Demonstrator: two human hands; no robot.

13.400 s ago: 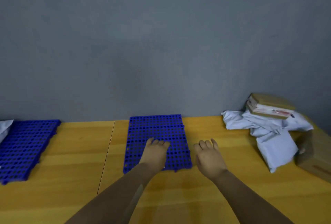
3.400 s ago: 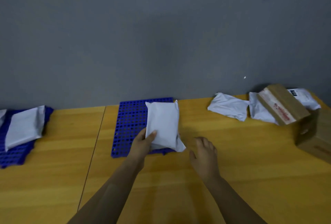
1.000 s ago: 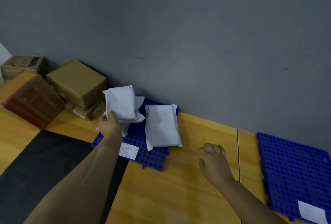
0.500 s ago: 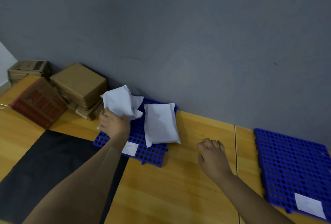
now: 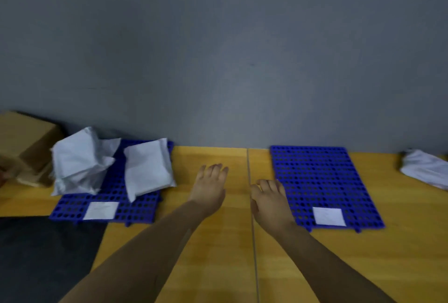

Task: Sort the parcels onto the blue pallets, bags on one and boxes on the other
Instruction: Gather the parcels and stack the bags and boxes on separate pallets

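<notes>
Two blue pallets lie along the grey wall. The left pallet (image 5: pixel 126 210) carries a crumpled white bag (image 5: pixel 77 159) at its left side and a flatter white bag (image 5: pixel 148 169) at its right side, plus a white label. The right pallet (image 5: pixel 322 181) holds only a white label. My left hand (image 5: pixel 209 187) hovers flat over the wooden table between the pallets, fingers apart, holding nothing. My right hand (image 5: pixel 270 199) is at the right pallet's left edge, fingers loosely curled, holding nothing. Another white bag (image 5: pixel 426 169) lies at the far right.
Brown cardboard boxes (image 5: pixel 21 142) are stacked at the far left against the wall. A black mat (image 5: pixel 46 254) covers the near-left part of the table (image 5: pixel 218 266). A seam runs down the table between my hands.
My left hand has let go of the crumpled bag, which now rests on the left pallet, and has moved right. The view has swung right, bringing the right pallet and the far-right bag into view.
</notes>
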